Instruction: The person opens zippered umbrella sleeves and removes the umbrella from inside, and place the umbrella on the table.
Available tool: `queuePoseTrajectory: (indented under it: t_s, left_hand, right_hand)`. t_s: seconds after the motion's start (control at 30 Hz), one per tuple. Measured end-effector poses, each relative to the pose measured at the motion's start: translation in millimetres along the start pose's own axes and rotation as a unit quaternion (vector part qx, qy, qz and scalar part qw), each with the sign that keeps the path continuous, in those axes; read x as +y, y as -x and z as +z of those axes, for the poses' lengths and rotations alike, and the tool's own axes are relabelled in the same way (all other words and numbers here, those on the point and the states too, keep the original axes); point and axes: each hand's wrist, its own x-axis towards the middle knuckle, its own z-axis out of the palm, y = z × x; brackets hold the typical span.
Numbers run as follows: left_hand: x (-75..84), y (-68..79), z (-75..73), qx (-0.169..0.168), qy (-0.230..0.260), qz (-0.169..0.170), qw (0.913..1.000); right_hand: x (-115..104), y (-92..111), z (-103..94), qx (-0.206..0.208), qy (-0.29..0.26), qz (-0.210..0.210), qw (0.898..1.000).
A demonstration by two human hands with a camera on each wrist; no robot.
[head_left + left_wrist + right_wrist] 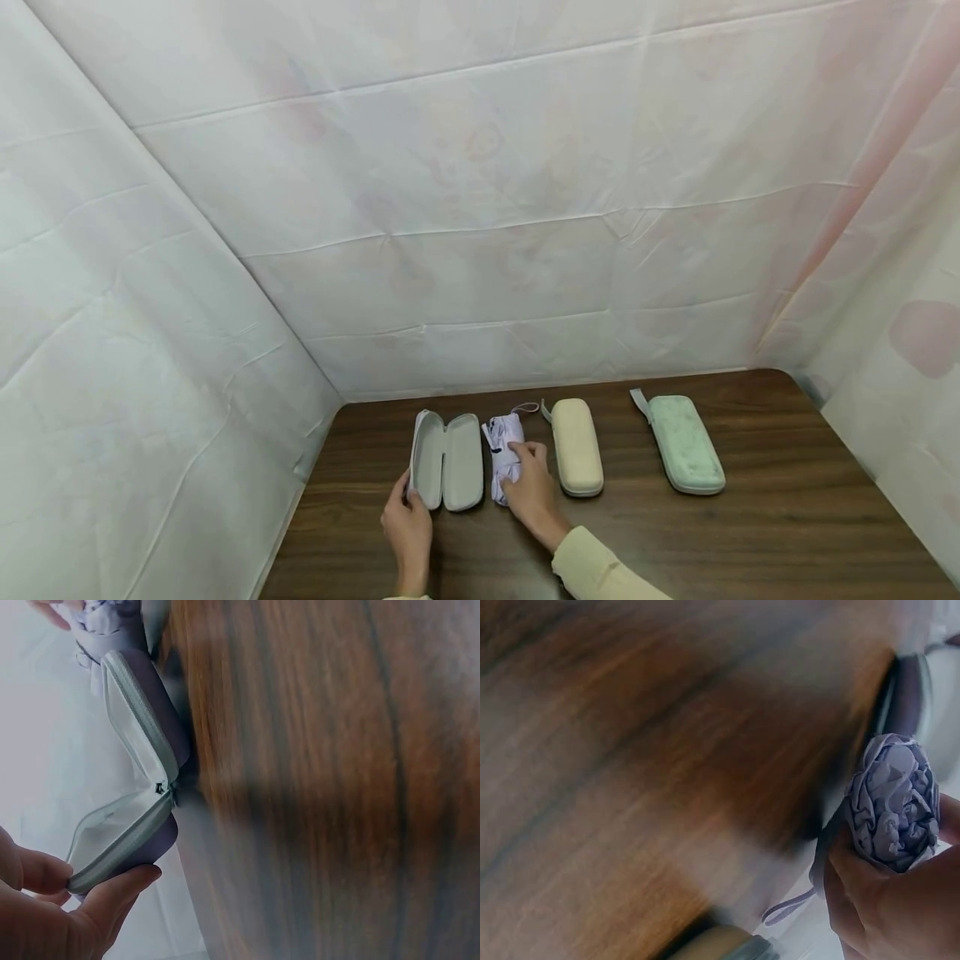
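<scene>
A zip case (462, 462), lavender outside and grey inside, lies unzipped and spread wide on the table. My left hand (408, 523) pinches the rim of its left half between thumb and fingers, as the left wrist view also shows with the case's lavender shell (154, 847). Just right of the case is a folded lavender umbrella (507, 429) with a thin wrist loop at its far end. My right hand (532, 492) grips it from the right, thumb and fingers on opposite sides. In the right wrist view the gathered fabric end of the umbrella (896, 810) faces the camera.
A cream zip case (577, 446) with a strap lies closed right of my right hand. Farther right is a closed mint-green case (684, 442). They rest on a dark wooden table (795, 533), with pale patterned cloth (480, 275) hanging behind and at both sides.
</scene>
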Motion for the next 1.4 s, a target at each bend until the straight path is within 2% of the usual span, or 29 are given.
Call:
queuePoseTrajectory:
  t_s: [0.27,0.5,0.67,1.03,1.2,1.4]
  left_hand:
    - [-4.5,-12.0,3.4,-0.006,0.005,0.006,1.0]
    - [-9.0,-21.0,2.7,-0.005,0.012,0.01,0.9999]
    - [-8.9,-26.0,1.9,-0.002,0.01,0.018,0.9998]
    - [-13.2,-33.4,3.6,-0.006,-0.001,0.027,0.9996]
    - [-15.4,-32.9,4.8,-0.019,0.001,0.041,0.999]
    - [-18.6,-27.5,9.0,-0.002,0.01,0.07,0.9975]
  right_hand:
    - [9,5,17.2,0.014,0.04,-0.065,0.997]
    - [5,-1,21.8,0.018,0.133,-0.119,0.984]
    - [2,-5,23.7,0.021,0.183,-0.126,0.975]
    - [-3,-8,31.4,0.029,0.242,-0.151,0.958]
    - [-3,-7,31.9,0.031,0.239,-0.145,0.96]
    - [-2,-7,30.0,-0.001,0.214,-0.102,0.971]
